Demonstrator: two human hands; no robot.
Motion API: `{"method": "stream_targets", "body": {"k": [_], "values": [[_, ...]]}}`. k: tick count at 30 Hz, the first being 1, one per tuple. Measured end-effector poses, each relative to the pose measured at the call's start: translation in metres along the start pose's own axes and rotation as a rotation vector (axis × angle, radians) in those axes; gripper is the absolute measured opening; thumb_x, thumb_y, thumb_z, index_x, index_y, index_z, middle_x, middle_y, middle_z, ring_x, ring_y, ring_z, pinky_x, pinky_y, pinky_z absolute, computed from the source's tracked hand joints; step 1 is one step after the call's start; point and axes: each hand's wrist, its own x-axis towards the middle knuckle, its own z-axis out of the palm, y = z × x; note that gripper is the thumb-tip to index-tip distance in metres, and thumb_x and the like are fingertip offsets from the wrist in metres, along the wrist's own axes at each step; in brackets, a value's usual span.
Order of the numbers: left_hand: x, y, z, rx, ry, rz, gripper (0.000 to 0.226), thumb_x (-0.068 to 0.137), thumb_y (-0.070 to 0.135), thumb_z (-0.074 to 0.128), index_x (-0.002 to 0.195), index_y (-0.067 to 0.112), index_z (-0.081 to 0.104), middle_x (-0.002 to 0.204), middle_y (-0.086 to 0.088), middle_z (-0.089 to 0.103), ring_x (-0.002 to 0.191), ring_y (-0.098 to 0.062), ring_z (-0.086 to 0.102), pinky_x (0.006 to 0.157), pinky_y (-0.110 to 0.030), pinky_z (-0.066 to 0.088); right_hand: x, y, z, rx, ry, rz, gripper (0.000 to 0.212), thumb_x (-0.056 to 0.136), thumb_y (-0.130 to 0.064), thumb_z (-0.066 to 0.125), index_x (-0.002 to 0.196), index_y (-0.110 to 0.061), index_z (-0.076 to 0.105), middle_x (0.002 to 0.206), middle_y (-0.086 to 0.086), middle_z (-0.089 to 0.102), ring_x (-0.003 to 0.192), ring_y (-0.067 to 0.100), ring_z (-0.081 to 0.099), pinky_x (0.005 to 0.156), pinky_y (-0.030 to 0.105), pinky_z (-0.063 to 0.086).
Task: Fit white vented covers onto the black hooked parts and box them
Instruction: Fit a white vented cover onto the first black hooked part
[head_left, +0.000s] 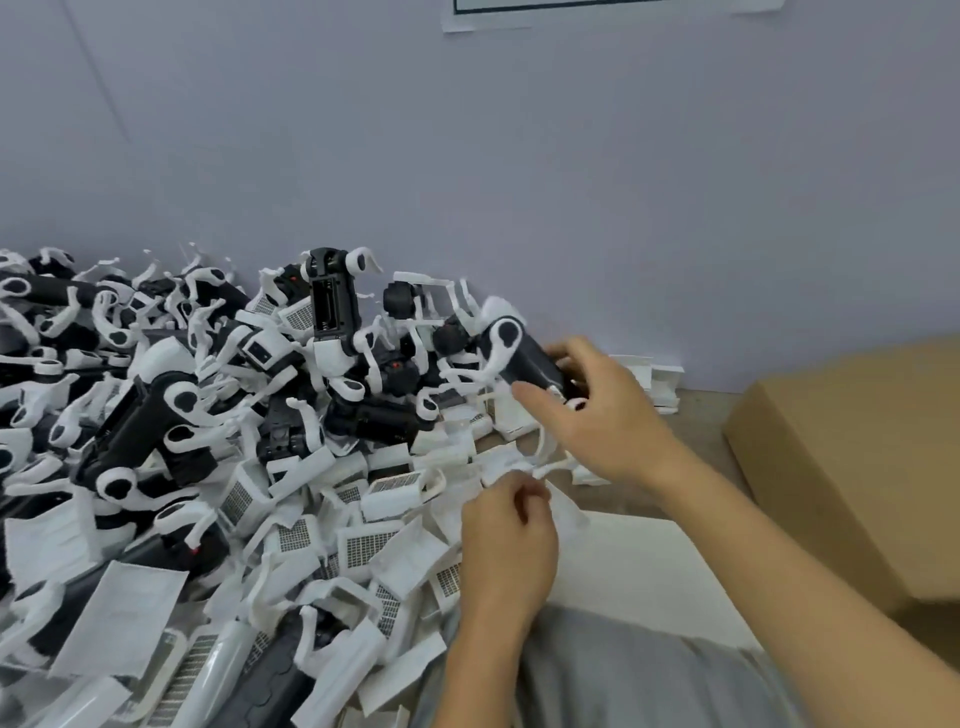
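The right hand (597, 410) reaches out to the near edge of the big pile (218, 415), fingers curled round the lower end of a black hooked part (524, 358) — the part lies tilted, its white-ringed head pointing up and away toward the wall (467, 156), its white hook trailing down on the pile side. The index finger stretches along the part's underside.

Just nearer the person than that part, the left hand (506, 530) is bunched tight, thumb and fingers pinching a white cover (511, 465) at its edge; how much of the cover sits inside the fist cannot be told, for the fingers hide it. The two hands are close, not touching.

The pile itself spreads across the floor (706, 415) to the left of the held part: black hooked parts tangled on the far side against the wall, loose white vented covers — their grey grids showing — heaped on the near side. Flat white sheets lie among them.

To the right of the held part, past the right forearm, stands a brown cardboard box (857, 457). A white board (649, 566) lies under the forearm, between the box and the pile. At the bottom, grey trousers (623, 675) cover the person's lap. A paper notice (571, 15) hangs on the wall above.
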Motion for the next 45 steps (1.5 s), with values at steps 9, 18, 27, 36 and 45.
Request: {"method": "stream_targets", "body": {"k": [9,18,27,36,45], "values": [[-0.009,0.022,0.013,-0.040,-0.130,0.051,0.030,0.089,0.009,0.051,0.068,0.023,0.068,0.071,0.005,0.070,0.073,-0.019,0.067,0.070,-0.037,0.054,-0.101,0.075,-0.024,0.176,0.320,0.439,0.013,0.096,-0.020,0.057,0.100,-0.029,0.049,0.097,0.003,0.061,0.075,0.002,0.056,0.059,0.016,0.044],[-0.011,0.033,0.051,-0.360,-0.242,-0.234,0.021,0.099,0.034,0.059,0.101,0.018,0.074,0.091,0.005,0.078,0.090,-0.005,0.071,0.085,-0.026,0.053,-0.101,0.070,-0.014,-0.144,0.284,0.069,0.069,0.068,-0.032,0.082,0.114,-0.058,0.038,0.111,-0.029,0.039,0.109,-0.008,0.047,0.085,0.001,0.036],[0.001,0.028,0.052,-0.819,-0.173,-0.163,0.028,0.086,0.014,0.072,0.113,0.006,0.070,0.104,-0.010,0.077,0.102,-0.026,0.073,0.084,-0.034,0.055,-0.090,0.074,-0.012,-0.062,0.253,0.129,0.063,0.072,-0.042,0.084,0.125,-0.044,0.051,0.109,-0.023,0.066,0.104,-0.002,0.062,0.085,0.014,0.050],[0.001,0.030,0.052,-0.566,-0.227,0.105,0.013,0.097,0.013,0.062,0.108,0.012,0.069,0.096,-0.001,0.078,0.090,-0.010,0.074,0.073,-0.014,0.053,-0.090,0.067,-0.009,-0.110,0.332,0.253,0.059,0.048,-0.065,0.073,0.099,-0.045,0.051,0.097,-0.033,0.065,0.087,-0.008,0.065,0.072,0.025,0.057],[0.008,0.024,0.042,-0.176,-0.097,0.262,0.003,0.083,0.023,0.068,0.084,0.026,0.068,0.073,0.010,0.069,0.068,-0.010,0.063,0.067,-0.030,0.054,-0.089,0.067,-0.021,0.261,0.159,0.232,0.059,0.087,-0.024,0.071,0.140,-0.030,0.046,0.137,-0.020,0.056,0.128,-0.004,0.050,0.107,0.032,0.046]]}}
